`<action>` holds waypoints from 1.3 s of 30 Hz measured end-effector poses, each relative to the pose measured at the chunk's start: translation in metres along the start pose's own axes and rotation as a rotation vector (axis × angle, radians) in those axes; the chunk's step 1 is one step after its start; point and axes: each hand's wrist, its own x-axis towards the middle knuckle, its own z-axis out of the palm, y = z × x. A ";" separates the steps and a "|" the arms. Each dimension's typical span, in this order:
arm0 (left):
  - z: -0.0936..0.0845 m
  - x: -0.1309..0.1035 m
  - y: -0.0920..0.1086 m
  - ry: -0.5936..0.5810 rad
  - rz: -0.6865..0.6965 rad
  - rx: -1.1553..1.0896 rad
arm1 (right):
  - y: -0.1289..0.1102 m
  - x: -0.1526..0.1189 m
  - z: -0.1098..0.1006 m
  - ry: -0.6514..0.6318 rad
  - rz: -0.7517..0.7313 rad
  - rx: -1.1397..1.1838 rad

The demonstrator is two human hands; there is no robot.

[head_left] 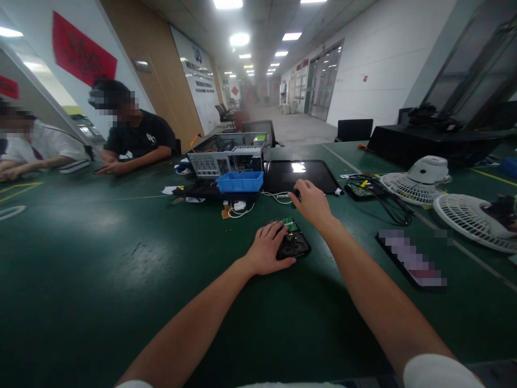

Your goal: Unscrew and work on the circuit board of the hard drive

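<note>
An opened black device with a green circuit board (294, 243) lies on the green table in front of me. My left hand (265, 249) rests over its left side, fingers on its top and thumb along the near edge, holding it. Beyond it and to the right, my right hand (312, 203) hovers with bent fingers and the thumb drawn toward the index finger. Whatever those fingertips hold, if anything, is too small to make out. Close to them are a white cable (271, 193) and the near edge of a flat black screen panel (301, 175).
An open computer case (208, 164) stands behind a blue tray (240, 183). To the right are a phone (412, 258), black cables (398, 213), another circuit board (361, 191) and two white fan parts (420, 180). Two people sit at the left, one in a black shirt (149, 132).
</note>
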 end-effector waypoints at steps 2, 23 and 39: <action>0.000 0.000 0.000 0.000 -0.004 -0.006 | -0.002 0.000 -0.003 -0.009 -0.010 -0.029; 0.000 0.000 0.000 0.001 0.012 0.016 | -0.005 0.000 -0.012 -0.085 -0.001 -0.047; 0.001 0.000 -0.001 0.007 0.016 0.026 | -0.002 0.002 -0.008 -0.060 -0.008 0.005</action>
